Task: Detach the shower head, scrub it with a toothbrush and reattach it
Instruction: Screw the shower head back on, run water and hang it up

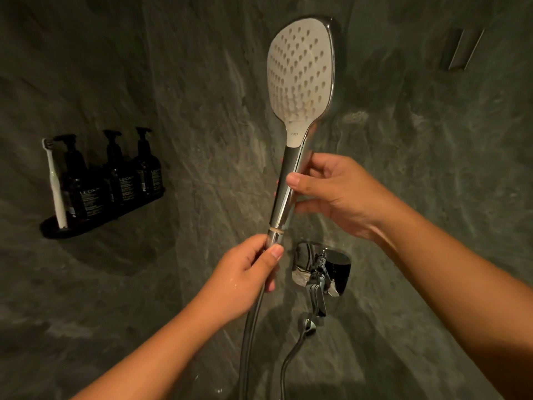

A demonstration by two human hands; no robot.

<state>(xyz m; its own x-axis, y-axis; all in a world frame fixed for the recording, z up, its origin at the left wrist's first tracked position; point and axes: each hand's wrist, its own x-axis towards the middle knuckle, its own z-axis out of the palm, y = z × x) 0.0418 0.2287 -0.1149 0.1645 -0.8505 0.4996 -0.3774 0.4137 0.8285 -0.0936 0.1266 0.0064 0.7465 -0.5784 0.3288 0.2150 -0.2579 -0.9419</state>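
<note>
The shower head (301,76) stands upright in the middle of the head view, its white nozzle face turned towards me and its chrome handle pointing down. My right hand (337,194) grips the handle at mid-height. My left hand (248,272) is closed around the chrome hose nut at the handle's lower end, where a thin pale ring shows at the joint. The hose (251,327) hangs down from my left hand. A white toothbrush (54,186) stands upright on the black wall shelf (57,230) at the left, bristles up.
Three dark pump bottles (115,174) stand on the shelf beside the toothbrush. A chrome wall valve with a holder (320,272) sits below my right hand, with a second hose loop under it. Dark stone walls surround everything.
</note>
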